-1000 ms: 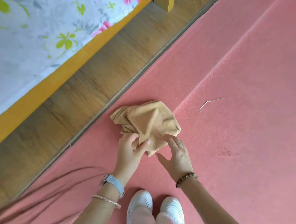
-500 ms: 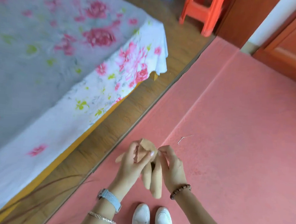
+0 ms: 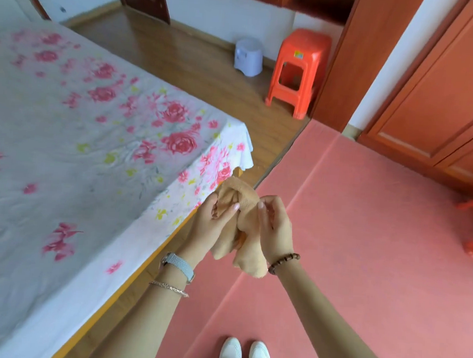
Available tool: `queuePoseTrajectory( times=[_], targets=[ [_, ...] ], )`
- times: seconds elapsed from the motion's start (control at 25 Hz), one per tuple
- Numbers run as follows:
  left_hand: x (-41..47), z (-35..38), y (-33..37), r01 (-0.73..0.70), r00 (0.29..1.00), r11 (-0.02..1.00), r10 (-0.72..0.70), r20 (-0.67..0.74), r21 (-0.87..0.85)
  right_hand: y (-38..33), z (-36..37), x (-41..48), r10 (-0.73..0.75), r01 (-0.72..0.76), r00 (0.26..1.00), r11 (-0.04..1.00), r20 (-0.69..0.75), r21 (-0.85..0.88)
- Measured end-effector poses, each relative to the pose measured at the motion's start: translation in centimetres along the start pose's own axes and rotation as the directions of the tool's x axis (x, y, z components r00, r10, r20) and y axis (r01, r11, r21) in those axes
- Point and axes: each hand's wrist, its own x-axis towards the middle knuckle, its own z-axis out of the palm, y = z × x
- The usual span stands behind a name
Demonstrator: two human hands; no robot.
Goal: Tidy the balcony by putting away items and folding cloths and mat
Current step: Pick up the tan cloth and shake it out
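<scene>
Head view shows both hands raised in front of the body, holding one small tan cloth (image 3: pixel 245 218) in the air above the line where the pink mat (image 3: pixel 364 242) meets the wooden floor (image 3: pixel 209 66), close to the corner of the bed with the flowered sheet (image 3: pixel 79 141). Left hand (image 3: pixel 213 221) pinches the upper part of the cloth between thumb and curled fingers; right hand (image 3: pixel 276 231) grips the other side, fingers curled round it. Between the two hands the cloth is bunched at the top, and two loose ends hang down. No straight edge or flat fold is visible, so folding of this piece is judged to be just starting, with corners not yet found. The mat lies spread flat under the white shoes (image 3: pixel 246 355) and remains to be folded. An orange stool (image 3: pixel 300 69) and a small pale stool (image 3: pixel 248 56) stand on the wooden floor by the far wall; whether they count as items to put away cannot be told. No folded cloths are in view. Assessment: the task is at an early stage, most of it outstanding.
</scene>
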Motion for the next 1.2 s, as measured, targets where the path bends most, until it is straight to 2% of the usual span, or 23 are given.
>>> queuePoseTrajectory(
  times=[0.28, 0.44, 0.56, 0.8, 0.92, 1.04, 1.12, 1.2],
  targets=[
    [-0.6, -1.5, 8.2, -0.01, 1.0, 1.0, 0.01, 0.016, 0.016, -10.5, -4.4, 1.9, -0.166, 0.176, 0.975, 0.983, -0.148, 0.056],
    [-0.1, -1.3, 13.9, -0.158, 0.987, 0.987, 0.159, -0.016, 0.017, -14.2, -7.8, 2.3, -0.195, 0.221, 0.943, 0.973, -0.269, 0.068],
    [0.5, -0.4, 18.7, -0.336, 0.941, 0.941, 0.337, -0.028, 0.047, -14.8, -10.3, 1.7, -0.162, 0.186, 0.922, 0.982, -0.352, 0.035],
    [0.3, 4.1, 25.5, -0.542, 0.821, 0.84, 0.533, 0.204, -0.015, -15.9, -15.0, -0.2, -0.119, 0.151, 0.878, 0.988, -0.464, 0.032],
    [-0.1, 6.7, 26.9, -0.625, 0.727, 0.781, 0.59, 0.352, -0.019, -18.5, -17.5, -1.1, -0.215, 0.249, 0.884, 0.968, -0.415, 0.028],
    [-1.1, 9.2, 27.9, -0.652, 0.643, 0.757, 0.585, 0.494, -0.048, -20.8, -19.2, -2.4, -0.304, 0.312, 0.925, 0.95, -0.226, 0.001],
    [-1.6, 10.6, 28.6, -0.64, 0.626, 0.765, 0.569, 0.532, -0.065, -21.3, -20.1, -3.3, -0.304, 0.299, 0.945, 0.953, -0.121, -0.056],
    [-2.1, 11.9, 29.4, -0.616, 0.633, 0.787, 0.521, 0.573, -0.035, -21.2, -21.3, -4.0, -0.299, 0.287, 0.951, 0.948, -0.08, -0.134]
  ],
)
